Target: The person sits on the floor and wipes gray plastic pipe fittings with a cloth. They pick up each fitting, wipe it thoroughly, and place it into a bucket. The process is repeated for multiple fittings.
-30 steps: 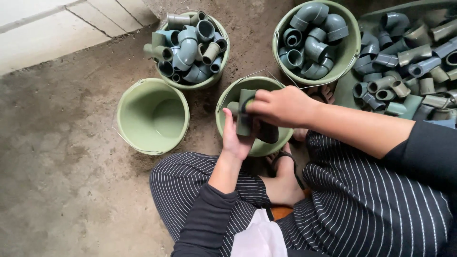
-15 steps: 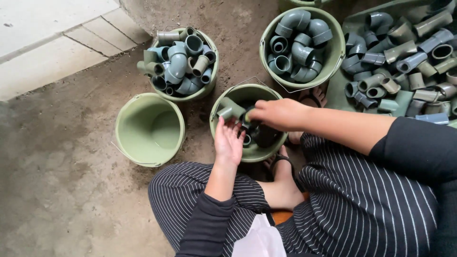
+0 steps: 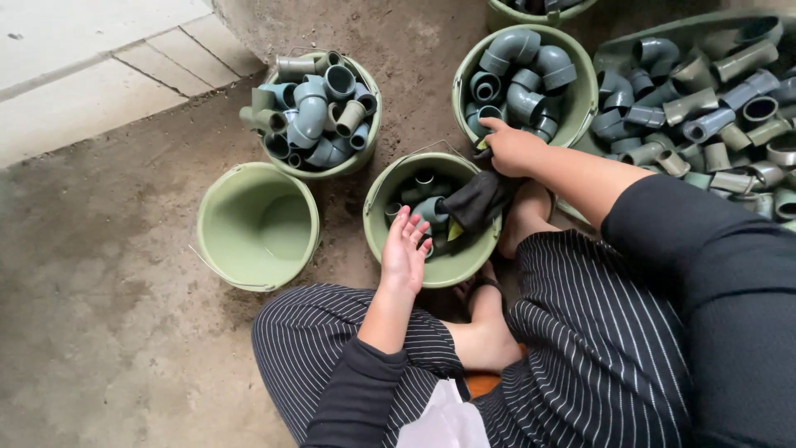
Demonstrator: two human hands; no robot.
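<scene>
Holding a dark cloth (image 3: 479, 199) in closed fingers, your right hand (image 3: 512, 149) sits at the middle bucket's (image 3: 377, 217) far-right rim. Your left hand (image 3: 405, 250) hovers over its near edge, fingers spread, holding nothing; fittings (image 3: 431, 207) lie inside.

Pale green buckets (image 3: 257, 224) all round, grey-blue and olive pipe fittings (image 3: 319, 112) piled inside. A black cloth (image 3: 479, 199) drapes one rim. Black trousers (image 3: 597, 348) with thin white pinstripes, black sleeves (image 3: 713, 274), brown dusty floor (image 3: 99, 332).
</scene>
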